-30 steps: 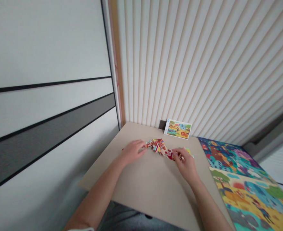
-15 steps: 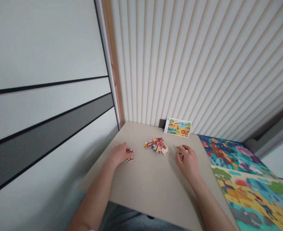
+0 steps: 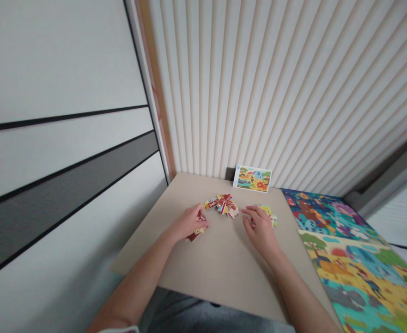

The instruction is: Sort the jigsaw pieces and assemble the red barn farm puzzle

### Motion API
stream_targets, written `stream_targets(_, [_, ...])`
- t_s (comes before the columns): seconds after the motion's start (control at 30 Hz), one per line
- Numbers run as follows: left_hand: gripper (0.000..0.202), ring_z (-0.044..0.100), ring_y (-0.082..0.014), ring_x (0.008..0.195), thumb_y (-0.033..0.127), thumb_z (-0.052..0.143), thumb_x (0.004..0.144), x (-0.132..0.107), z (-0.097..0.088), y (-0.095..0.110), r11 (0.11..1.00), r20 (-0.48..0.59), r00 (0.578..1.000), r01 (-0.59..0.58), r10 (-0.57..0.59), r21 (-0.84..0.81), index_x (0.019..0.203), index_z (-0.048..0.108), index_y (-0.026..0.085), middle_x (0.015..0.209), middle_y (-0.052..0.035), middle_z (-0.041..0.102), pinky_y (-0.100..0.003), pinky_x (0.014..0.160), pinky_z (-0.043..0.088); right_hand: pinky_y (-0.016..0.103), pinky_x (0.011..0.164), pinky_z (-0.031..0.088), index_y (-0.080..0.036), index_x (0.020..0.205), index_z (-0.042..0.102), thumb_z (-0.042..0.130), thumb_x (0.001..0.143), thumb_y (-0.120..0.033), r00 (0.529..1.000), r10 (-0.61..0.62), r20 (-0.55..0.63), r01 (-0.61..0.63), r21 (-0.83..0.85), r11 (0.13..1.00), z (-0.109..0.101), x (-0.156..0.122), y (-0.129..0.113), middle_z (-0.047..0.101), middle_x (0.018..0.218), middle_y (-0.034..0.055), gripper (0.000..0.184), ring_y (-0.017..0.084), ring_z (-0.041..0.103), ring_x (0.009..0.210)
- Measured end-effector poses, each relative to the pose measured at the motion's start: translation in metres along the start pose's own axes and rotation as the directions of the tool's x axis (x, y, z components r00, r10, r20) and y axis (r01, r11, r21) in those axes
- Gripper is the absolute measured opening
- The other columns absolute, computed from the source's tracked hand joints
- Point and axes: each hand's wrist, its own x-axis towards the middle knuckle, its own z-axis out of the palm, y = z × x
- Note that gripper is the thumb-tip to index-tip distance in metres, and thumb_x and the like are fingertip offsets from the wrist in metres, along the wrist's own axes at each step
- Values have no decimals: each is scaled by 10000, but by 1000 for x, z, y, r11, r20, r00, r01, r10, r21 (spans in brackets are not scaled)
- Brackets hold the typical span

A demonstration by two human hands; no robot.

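The jigsaw-piece pile (image 3: pixel 223 205) lies between the left hand (image 3: pixel 188 223), pinching pieces (image 3: pixel 193 237), and the loosely curled right hand (image 3: pixel 260 229), grip indeterminable.

Left-side puzzle pieces (image 3: pixel 193 236): partly hidden by the left hand (image 3: pixel 189 223); count uncertain. Right-side pieces (image 3: pixel 271 214): partly covered by the right hand (image 3: pixel 259 227), whose grip I can't make out. Central heap (image 3: pixel 227 206): overlapping, lower pieces concealed. Animal picture (image 3: pixel 342 266): near end cut off.
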Motion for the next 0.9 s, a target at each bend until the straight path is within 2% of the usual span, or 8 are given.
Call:
stream_targets(0.1, [328,708,-166,717,422,718,820,4,13,6,970,4,995,-93,96,-224,939,496,212,852,8,699,-261,627,535,448,1004,457,-229,1152,711,523,975,-318,995,-63,76,52,138,989,1,-2,-11,686,1177,110,273,272,618,1102])
stream_targets(0.2, [362,714,-173,753,459,703,850,7,27,10,900,30,990,-114,140,-422,1001,495,206,882,-5,685,-269,648,547,406,974,473,-234,1223,681,566,969,-352,979,-115,167,60,307,950,4,-5,-28,702,1160,96,302,255,632,1083])
stream_targets(0.27, [376,701,-163,740,478,693,866,7,35,12,860,58,984,-117,167,-496,1031,500,199,862,-7,679,-264,652,541,369,919,490,-234,1258,665,609,951,-384,962,-133,239,27,399,917,5,-7,-39,716,1094,75,347,236,647,1010])
stream_targets(0.4, [390,681,-154,789,491,675,892,4,39,20,822,85,971,-141,224,-552,1101,551,187,911,-34,691,-253,683,530,279,733,475,-225,1204,694,612,947,-423,942,-81,327,-91,479,873,9,-8,-48,684,841,9,335,176,608,780])
stream_targets(0.57, [526,667,-229,1065,421,732,871,2,37,25,701,164,939,-102,302,-706,1301,540,188,1234,-133,668,-331,845,559,246,602,401,-171,1185,697,596,945,-475,946,54,321,-236,562,793,12,-3,-37,582,684,-31,400,134,502,628])
stream_targets(0.7, [529,672,-230,1064,377,768,849,6,41,18,675,156,931,-118,331,-728,1299,561,191,1303,-148,642,-339,863,555,253,617,430,-159,1181,694,568,952,-511,933,71,352,-291,623,726,14,-2,-31,608,698,-19,438,140,529,632])
stream_targets(0.9, [538,687,-208,975,384,779,834,9,43,13,702,147,941,-117,304,-702,1288,569,187,1217,-129,675,-323,818,556,318,719,522,-168,1171,688,600,938,-473,945,127,302,-303,654,693,17,-4,-31,701,794,30,394,188,631,724])
